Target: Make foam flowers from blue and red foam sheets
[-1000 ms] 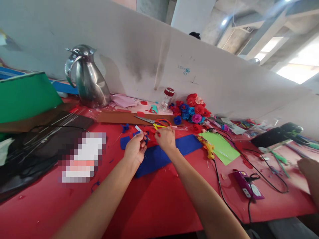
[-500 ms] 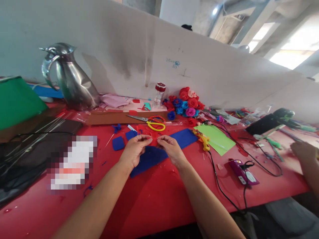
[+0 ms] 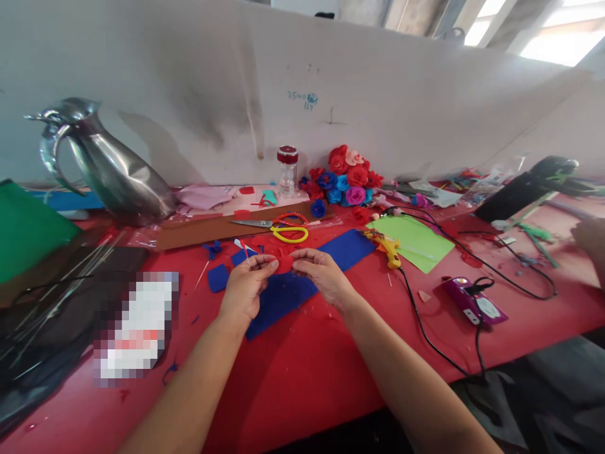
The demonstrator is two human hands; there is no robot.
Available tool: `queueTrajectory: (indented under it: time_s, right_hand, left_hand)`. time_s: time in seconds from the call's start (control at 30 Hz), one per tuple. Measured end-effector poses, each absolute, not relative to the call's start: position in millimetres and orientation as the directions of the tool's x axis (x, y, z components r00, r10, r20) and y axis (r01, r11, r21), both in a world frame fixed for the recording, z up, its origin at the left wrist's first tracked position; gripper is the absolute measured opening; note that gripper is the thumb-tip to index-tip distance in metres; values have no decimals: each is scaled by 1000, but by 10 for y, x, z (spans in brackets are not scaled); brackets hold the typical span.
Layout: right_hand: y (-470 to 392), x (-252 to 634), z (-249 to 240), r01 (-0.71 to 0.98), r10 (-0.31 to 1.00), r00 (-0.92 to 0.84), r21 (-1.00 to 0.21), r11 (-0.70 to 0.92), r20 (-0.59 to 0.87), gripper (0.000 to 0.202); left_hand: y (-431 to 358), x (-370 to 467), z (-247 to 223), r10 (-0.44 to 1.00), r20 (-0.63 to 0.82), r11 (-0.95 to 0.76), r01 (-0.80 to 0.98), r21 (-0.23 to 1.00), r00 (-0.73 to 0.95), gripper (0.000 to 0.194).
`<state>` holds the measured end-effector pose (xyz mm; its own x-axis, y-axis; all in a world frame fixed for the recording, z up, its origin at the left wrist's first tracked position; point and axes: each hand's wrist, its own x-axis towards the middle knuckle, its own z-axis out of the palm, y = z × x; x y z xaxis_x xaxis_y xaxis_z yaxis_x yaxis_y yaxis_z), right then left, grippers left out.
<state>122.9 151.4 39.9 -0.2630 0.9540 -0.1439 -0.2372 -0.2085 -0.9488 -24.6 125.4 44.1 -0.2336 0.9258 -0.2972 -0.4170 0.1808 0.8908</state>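
A small red petal-like piece (image 3: 285, 263) is stretched between the fingertips of my two hands. My left hand (image 3: 243, 287) pinches its left edge, and a thin stick with a red upper end (image 3: 244, 247) rises beside those fingers. The right edge is pinched by my right hand (image 3: 326, 277). Below both hands lies a long blue strip (image 3: 278, 306). Scissors (image 3: 289, 235) with yellow and red handles rest just beyond my fingers. Left of my left hand is a blue piece with rounded corners (image 3: 218, 278).
A yellow glue gun (image 3: 390, 251) lies right of the strip, beside a light green sheet (image 3: 420, 243). Its cord runs near a purple power strip (image 3: 475, 302). Coloured flowers (image 3: 350, 180), a jar (image 3: 287, 173) and a steel jug (image 3: 113, 167) stand behind. Another person's hand (image 3: 588, 243) shows far right.
The red piece now shows plainly between my fingertips, where it was hard to make out before. My view has turned slightly right and down. The other person's hand sits nearer the edge.
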Motion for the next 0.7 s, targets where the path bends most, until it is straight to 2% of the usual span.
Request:
queueTrajectory:
  time_s: [0.37, 0.47, 0.57, 0.63, 0.7]
  right_hand:
    - [1518, 1213, 401, -139, 949, -282, -973, -182, -138, 12]
    - [1519, 1210, 386, -143, 960, -254, -977, -157, -117, 13]
    - [1518, 1215, 366, -141, 976, -199, -982, -122, -93, 13]
    - [1513, 1213, 358, -145, 982, -176, -984, -101, -75, 13]
    - [1503, 1204, 359, -163, 983, -175, -983, -87, -58, 14]
  left_hand:
    - [1241, -243, 470, 927, -306, 199, -406, 892, -218, 37]
    - [1231, -225, 462, 917, -240, 130, -329, 935, -319, 37]
    - [1203, -182, 470, 906, -137, 58, -202, 978, -400, 26]
    - [1171, -140, 494, 932, -152, 91, -193, 977, -330, 23]
    - [1140, -101, 523, 950, -188, 133, -220, 966, -249, 29]
